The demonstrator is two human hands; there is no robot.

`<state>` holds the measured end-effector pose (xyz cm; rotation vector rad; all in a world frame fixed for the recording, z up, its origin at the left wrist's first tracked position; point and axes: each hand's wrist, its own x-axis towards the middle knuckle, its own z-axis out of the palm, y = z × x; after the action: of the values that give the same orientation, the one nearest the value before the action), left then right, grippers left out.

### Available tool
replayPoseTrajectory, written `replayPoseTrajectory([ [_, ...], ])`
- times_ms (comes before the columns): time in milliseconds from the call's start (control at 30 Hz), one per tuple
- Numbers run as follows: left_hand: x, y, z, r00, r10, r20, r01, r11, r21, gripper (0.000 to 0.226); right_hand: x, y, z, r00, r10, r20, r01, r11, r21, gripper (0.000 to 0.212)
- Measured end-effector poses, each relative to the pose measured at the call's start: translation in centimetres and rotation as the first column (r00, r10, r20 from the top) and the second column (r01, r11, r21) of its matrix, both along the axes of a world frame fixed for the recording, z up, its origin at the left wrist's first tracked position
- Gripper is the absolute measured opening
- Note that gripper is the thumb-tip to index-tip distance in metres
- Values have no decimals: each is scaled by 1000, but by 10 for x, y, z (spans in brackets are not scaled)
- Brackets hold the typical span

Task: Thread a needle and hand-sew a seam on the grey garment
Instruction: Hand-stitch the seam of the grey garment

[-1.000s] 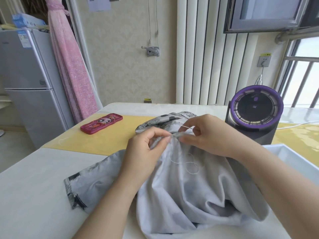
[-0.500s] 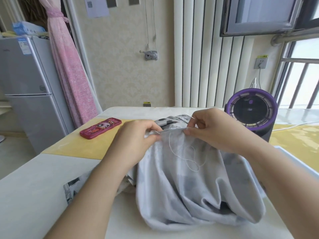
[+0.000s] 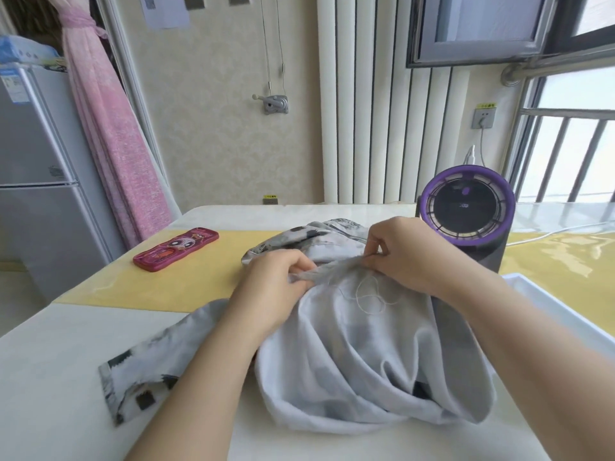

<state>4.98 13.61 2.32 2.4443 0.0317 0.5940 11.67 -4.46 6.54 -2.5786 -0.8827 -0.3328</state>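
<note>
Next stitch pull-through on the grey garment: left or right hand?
Right, probably. The right hand pinches at the folded edge of the grey garment, right above the slack thread. The left hand grips the fold, holding it taut. The needle itself is too small to make out.

Your garment [image 3: 366, 361] is soft, matt grey cloth, and its thread [image 3: 366, 296] is thin white fibre. Left of the garment, the red case [image 3: 176, 249] looks like glossy plastic. Under the garment, the table [image 3: 50, 377] is smooth and shiny. Behind the garment, the fan [image 3: 466, 207] is purple plastic.
</note>
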Motion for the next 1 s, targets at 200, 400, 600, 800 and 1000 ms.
replayPoseTrajectory([
  [200,-6,3,-6,993,-117,-35,110,980,-169,17,-5,-2,9,999,40,-11,-40,999,-7,11],
  [400,-2,-4,-11,985,-49,166,84,975,-208,11,-8,-4,14,998,53,-20,-53,999,11,16],
  [600,-7,-5,-7,969,-81,232,157,931,-330,22,-11,-5,18,992,82,-90,-76,994,73,21],
  [800,-11,-7,-3,967,-88,237,173,914,-366,19,-10,-10,23,987,103,-121,-95,993,67,22],
  [1000,-9,-2,-7,982,-114,153,164,916,-366,19,-5,-4,13,994,79,-74,-81,996,-22,21],
])
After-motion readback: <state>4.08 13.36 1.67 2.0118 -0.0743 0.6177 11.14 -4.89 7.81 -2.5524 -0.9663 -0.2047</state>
